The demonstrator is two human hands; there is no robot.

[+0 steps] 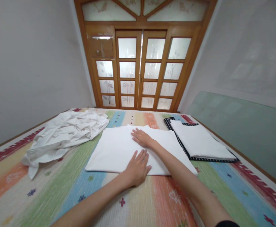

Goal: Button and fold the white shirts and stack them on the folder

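A white folded garment (109, 151) lies flat in front of me, wider than it is deep, with a slightly uneven far edge. My left hand (138, 168) rests palm down at the middle of its near edge, fingers stretched out. Farther up on the cloth, my right hand (141, 137) lies flat, its fingers pointing left. Both hands touch the garment and grip nothing. Whatever is under the palms is hidden.
To the left sits a crumpled heap of white cloth (69, 132). At right, a folded white garment (201, 142) lies on a black striped one (168, 123). A colourful striped cover (81, 186) spreads beneath everything. Wooden glazed doors (140, 72) stand beyond; a pale green board (242, 126) flanks the right.
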